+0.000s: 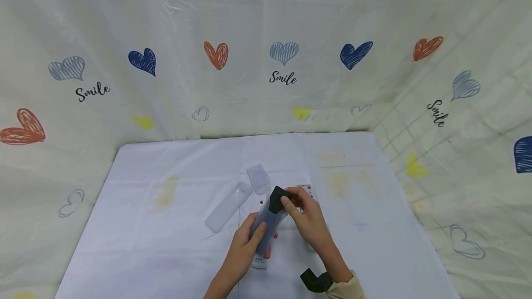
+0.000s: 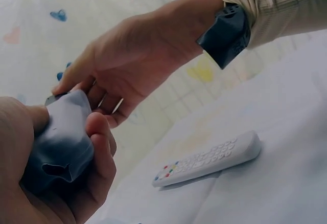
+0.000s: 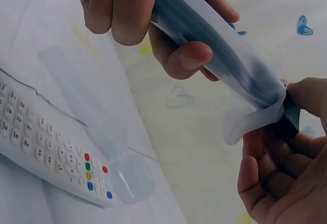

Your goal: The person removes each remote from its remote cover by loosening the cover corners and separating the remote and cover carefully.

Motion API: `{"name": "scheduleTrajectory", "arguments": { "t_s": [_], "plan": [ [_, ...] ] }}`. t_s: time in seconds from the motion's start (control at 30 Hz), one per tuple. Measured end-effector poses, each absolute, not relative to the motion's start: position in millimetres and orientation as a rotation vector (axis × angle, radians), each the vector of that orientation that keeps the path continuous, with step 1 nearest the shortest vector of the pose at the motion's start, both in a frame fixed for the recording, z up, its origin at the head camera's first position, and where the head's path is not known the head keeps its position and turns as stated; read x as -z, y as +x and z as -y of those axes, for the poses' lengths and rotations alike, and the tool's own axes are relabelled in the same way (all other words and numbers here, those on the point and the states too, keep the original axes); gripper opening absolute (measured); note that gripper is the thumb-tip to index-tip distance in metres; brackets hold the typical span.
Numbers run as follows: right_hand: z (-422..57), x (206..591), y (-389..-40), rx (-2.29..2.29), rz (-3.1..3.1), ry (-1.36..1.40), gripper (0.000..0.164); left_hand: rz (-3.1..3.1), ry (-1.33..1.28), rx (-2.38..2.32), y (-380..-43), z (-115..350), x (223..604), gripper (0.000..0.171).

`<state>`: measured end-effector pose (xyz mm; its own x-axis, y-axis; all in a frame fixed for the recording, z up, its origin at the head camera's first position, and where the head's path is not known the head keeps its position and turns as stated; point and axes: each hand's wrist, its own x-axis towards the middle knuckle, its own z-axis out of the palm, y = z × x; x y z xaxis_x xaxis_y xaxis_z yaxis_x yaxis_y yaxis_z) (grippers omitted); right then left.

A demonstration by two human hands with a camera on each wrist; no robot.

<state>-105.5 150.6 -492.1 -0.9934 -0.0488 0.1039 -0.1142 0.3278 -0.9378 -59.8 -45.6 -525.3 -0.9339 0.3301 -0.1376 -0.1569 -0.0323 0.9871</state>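
Note:
A black remote control (image 1: 276, 199), its buttons out of sight, sits mostly inside a translucent sleeve (image 1: 268, 227), with its dark far end sticking out. My left hand (image 1: 241, 243) grips the sleeve around its lower part, thumb on top. At the bare end, my right hand (image 1: 309, 220) pinches the black remote between thumb and fingers. A loose flap (image 3: 250, 124) of the sleeve folds back beside that end in the right wrist view. Beneath the hands lies a white remote (image 1: 259, 262), partly hidden. Another white remote (image 1: 306, 189) shows behind the right hand.
To the left on the white-covered table (image 1: 137, 225) lies a long translucent sleeve (image 1: 226, 209). A shorter translucent piece (image 1: 258, 179) lies just beyond it. A black strap mount (image 1: 316, 282) is on the right wrist. Heart-printed sheeting (image 1: 245, 96) hangs behind the table.

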Motion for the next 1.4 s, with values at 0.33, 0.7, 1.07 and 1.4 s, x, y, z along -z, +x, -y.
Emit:
{"name": "scheduleTrajectory", "arguments": {
  "t_s": [0.33, 0.7, 1.07, 1.4],
  "plan": [
    [-150.7, 495.6, -106.3, -1.905, 2.438, 0.126, 0.026, -1.911, 0.175, -1.991, -50.0, 46.8, 529.2, 0.035],
    [-152.9, 491.4, -111.3, -1.962, 2.387, 0.059, 0.027, -1.908, 0.145, -1.973, -46.9, 50.1, 531.6, 0.035],
    [-157.6, 490.6, -114.4, -2.025, 2.359, 0.007, 0.027, -1.889, 0.14, -1.982, -42.8, 51.8, 534.5, 0.036],
    [-165.3, 494.0, -117.9, -1.983, 2.34, 0.021, 0.03, -1.897, 0.145, -1.997, -37.1, 53.3, 536.2, 0.037]
  ]
}}
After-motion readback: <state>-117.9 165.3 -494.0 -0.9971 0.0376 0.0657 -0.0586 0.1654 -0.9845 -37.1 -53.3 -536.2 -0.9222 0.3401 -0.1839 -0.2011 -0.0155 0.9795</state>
